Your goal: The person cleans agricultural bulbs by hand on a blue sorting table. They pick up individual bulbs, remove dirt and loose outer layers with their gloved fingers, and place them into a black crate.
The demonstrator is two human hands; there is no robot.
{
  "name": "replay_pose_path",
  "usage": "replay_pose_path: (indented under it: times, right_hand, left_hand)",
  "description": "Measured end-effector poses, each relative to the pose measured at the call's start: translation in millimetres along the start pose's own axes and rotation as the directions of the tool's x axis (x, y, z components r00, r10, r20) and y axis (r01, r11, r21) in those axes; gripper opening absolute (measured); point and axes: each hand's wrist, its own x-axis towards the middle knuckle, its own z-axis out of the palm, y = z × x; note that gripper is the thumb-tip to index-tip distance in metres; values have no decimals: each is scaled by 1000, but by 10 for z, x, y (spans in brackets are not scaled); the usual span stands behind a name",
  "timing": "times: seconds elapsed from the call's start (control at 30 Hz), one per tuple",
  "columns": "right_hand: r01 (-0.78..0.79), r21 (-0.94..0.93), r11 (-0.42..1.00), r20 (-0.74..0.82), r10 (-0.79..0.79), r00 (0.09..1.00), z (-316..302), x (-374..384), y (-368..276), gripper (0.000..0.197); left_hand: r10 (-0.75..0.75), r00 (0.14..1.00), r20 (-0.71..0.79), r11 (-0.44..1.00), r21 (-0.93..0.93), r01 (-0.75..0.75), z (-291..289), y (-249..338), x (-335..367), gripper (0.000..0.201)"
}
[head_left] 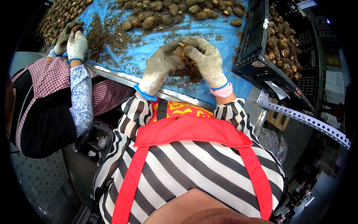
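Note:
My left hand (161, 63) and my right hand (207, 60), both in dirty off-white knitted gloves, meet over the table. Their fingers are curled round a small brown taro (181, 53), mostly hidden by the gloves. A pale tip of it shows between the fingertips. Just below lies a heap of dark root fibres and soil (191, 71). Farther back on the blue sheet (143, 46) is a pile of hairy, soil-covered taros (164, 14).
At the right, a black plastic crate (249, 44) stands tilted beside more taros (282, 44). To my left a co-worker's gloved hands (74, 42) hold a brown tuber, near another taro pile (59, 16). A metal edge (112, 75) borders the table; a perforated metal bar (298, 116) juts out at right.

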Motion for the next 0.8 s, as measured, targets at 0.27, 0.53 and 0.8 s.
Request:
replay_pose_path:
  times: [0.27, 0.53, 0.8]
  right_hand:
    - [-52, 119, 992, -75, 61, 995, 86, -80, 35, 23]
    - [-37, -546, 837, 45, 73, 996, -186, -12, 348, 27]
    - [-27, 108, 994, -42, 32, 999, -127, -109, -128, 30]
  left_hand:
    - [4, 1000, 8, 993, -121, -3, 5, -81, -49, 57]
    - [-133, 991, 32, 988, 86, 130, 33, 220, -134, 60]
    - [32, 999, -4, 996, -87, -32, -18, 57, -88, 62]
